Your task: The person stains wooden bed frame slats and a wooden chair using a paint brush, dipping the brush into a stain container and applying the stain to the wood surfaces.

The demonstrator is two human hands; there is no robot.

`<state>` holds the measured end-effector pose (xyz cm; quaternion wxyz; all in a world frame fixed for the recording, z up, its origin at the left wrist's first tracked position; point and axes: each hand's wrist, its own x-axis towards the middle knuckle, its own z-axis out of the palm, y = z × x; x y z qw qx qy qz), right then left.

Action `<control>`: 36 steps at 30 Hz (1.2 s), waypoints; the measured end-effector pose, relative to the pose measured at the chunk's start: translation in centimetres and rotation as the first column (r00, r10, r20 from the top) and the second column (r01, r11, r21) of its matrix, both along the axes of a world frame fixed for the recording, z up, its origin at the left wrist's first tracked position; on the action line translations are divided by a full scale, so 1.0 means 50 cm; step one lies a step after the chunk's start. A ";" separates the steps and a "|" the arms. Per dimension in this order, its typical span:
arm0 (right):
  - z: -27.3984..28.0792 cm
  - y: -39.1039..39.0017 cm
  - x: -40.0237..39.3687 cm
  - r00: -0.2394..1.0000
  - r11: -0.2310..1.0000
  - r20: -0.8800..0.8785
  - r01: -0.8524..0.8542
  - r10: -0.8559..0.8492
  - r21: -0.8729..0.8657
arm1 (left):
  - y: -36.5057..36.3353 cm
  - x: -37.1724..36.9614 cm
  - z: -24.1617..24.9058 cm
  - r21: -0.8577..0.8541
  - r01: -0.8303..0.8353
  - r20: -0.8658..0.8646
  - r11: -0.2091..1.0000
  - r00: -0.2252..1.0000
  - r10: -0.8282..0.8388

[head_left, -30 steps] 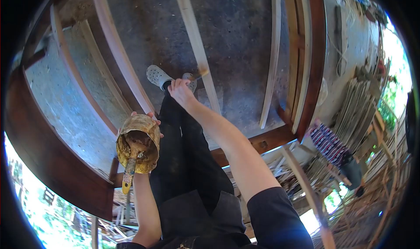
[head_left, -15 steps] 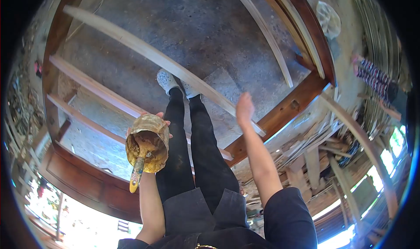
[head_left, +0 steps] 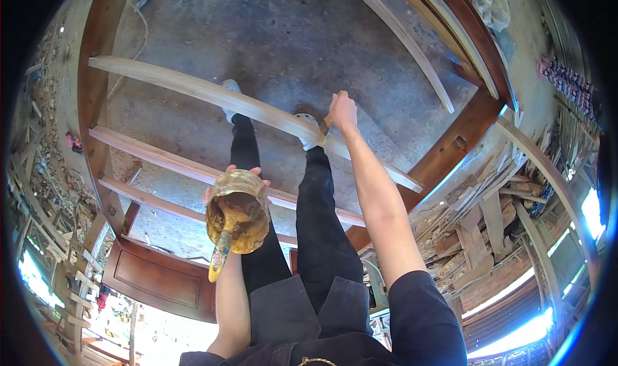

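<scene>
Concrete floor beneath; right hand (head_left: 343,110), empty before, fingers now pinching brush (head_left: 326,122) on plank (head_left: 193,90); left hand (head_left: 235,173) gripping pot (head_left: 237,210).

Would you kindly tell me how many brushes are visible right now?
2. One brush stands in the stained pot held by the left hand; the other brush is in the right hand, against the pale slat. Others may be hidden.

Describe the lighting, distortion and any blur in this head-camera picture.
Head view: strong fisheye, so the pale wooden slat bows and black corners ring the circular picture. Daylight blows out the bottom edges, while the grey concrete floor lies in even shade. The stained yellow-brown pot in the left hand is sharp; the right hand is slightly soft.
</scene>
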<state>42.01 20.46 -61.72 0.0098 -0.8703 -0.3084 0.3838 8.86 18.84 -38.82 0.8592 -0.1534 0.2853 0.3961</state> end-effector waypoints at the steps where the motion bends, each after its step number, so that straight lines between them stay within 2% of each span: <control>1: -0.002 0.038 -0.031 1.000 1.000 -0.007 -0.010 0.010 0.007 | 0.014 -0.012 -0.001 0.016 0.013 -0.011 1.000 1.000 -0.013; 3: -0.001 0.121 -0.093 1.000 0.994 -0.021 0.025 -0.023 0.110 | 0.051 -0.038 0.002 -0.008 -0.020 -0.033 1.000 0.999 0.019; 4: 0.010 0.187 -0.118 1.000 0.998 -0.024 0.005 -0.004 0.070 | 0.107 -0.057 0.005 -0.045 -0.013 -0.030 0.999 0.999 0.012; 5: -0.050 0.289 -0.230 0.999 1.000 -0.038 -0.005 0.004 -0.026 | 0.198 -0.160 -0.063 -0.108 -0.020 -0.028 0.994 0.999 0.018; 6: -0.050 0.333 -0.266 0.998 0.999 -0.059 -0.003 0.000 -0.049 | 0.216 -0.180 -0.057 -0.145 -0.046 -0.065 0.988 0.997 0.037; 10: -0.008 0.501 -0.357 0.994 0.998 -0.096 -0.056 0.059 0.034 | 0.261 -0.220 0.005 -0.090 -0.123 -0.014 0.988 0.992 0.123; 12: -0.020 0.587 -0.423 0.987 0.996 -0.151 -0.053 0.063 0.067 | 0.276 -0.258 0.004 -0.053 -0.175 0.004 0.983 0.985 0.175; 16: -0.008 0.779 -0.583 0.981 0.977 -0.123 -0.129 0.152 0.172 | 0.313 -0.335 -0.010 -0.002 -0.298 0.015 0.955 0.954 0.298; 18: 0.000 0.869 -0.645 0.935 0.963 -0.355 0.117 -0.024 0.242 | 0.319 -0.356 0.006 -0.038 -0.357 -0.052 0.933 0.933 0.355; 19: -0.009 0.911 -0.673 0.932 0.963 -0.361 0.108 -0.013 0.245 | 0.321 -0.358 0.013 -0.078 -0.395 -0.112 0.915 0.916 0.386; 20: -0.017 0.949 -0.701 0.709 0.840 -0.651 0.504 -0.271 0.199 | 0.324 -0.360 0.016 -0.075 -0.401 -0.116 0.913 0.913 0.392; 21: -0.018 0.974 -0.725 0.332 0.600 -0.849 0.800 -0.412 0.021 | 0.329 -0.363 0.020 -0.091 -0.428 -0.131 0.899 0.900 0.415; 22: -0.008 0.980 -0.742 0.331 0.601 -0.848 0.799 -0.415 0.018 | 0.330 -0.363 0.024 -0.108 -0.452 -0.146 0.886 0.888 0.435; 24: 0.005 0.980 -0.753 0.421 0.668 -0.798 0.744 -0.432 0.031 | 0.333 -0.360 0.031 -0.117 -0.445 -0.155 0.888 0.891 0.426; 25: 0.010 0.964 -0.744 0.419 0.663 -0.797 0.748 -0.435 0.032 | 0.337 -0.357 0.031 -0.119 -0.439 -0.160 0.891 0.894 0.419; 27: 0.020 0.893 -0.709 0.412 0.656 -0.710 0.749 -0.571 -0.093 | 0.338 -0.351 0.025 -0.096 -0.396 -0.153 0.913 0.912 0.380; 28: 0.017 0.856 -0.689 0.404 0.640 -0.699 0.762 -0.590 -0.099 | 0.346 -0.351 0.022 -0.070 -0.360 -0.148 0.930 0.926 0.347; 33: -0.021 0.579 -0.492 0.330 0.516 -0.575 0.834 -0.748 -0.193 | 0.371 -0.296 0.021 -0.090 -0.227 -0.134 0.970 0.968 0.214; 35: -0.024 0.463 -0.401 0.369 0.509 -0.483 0.839 -0.794 -0.195 | 0.367 -0.274 0.019 -0.096 -0.170 -0.109 0.981 0.981 0.159; 36: -0.013 0.406 -0.349 0.403 0.523 -0.450 0.833 -0.797 -0.179 | 0.366 -0.256 0.009 -0.073 -0.150 -0.009 0.986 0.989 0.150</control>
